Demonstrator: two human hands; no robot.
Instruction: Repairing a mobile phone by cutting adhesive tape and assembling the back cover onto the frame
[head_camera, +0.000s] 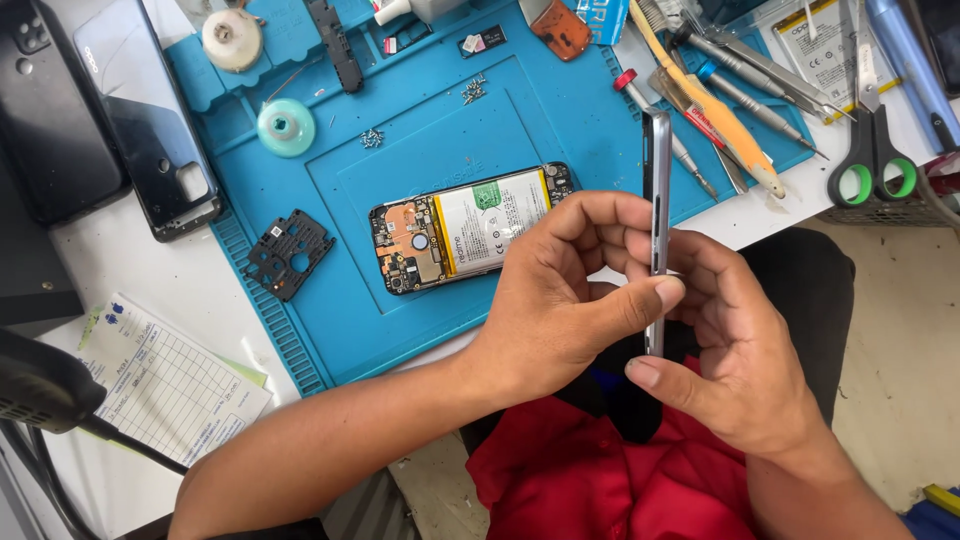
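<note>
Both hands hold a thin grey phone frame (657, 180) edge-on, upright, above my lap. My left hand (560, 295) grips its left side, thumb pressed on the lower edge. My right hand (735, 340) holds its right side, thumb under the bottom end. Just beyond the hands, an opened phone (465, 225) lies on the blue repair mat (560, 110), its white battery and circuit board exposed. A black inner cover plate (289, 253) lies to its left.
Two dark back covers (150, 130) lie on the white table at far left, a printed form (165, 385) below them. Screwdrivers, tweezers and green-handled scissors (872, 150) crowd the back right. Small screws (473, 91) and two round spools (286, 127) sit on the mat.
</note>
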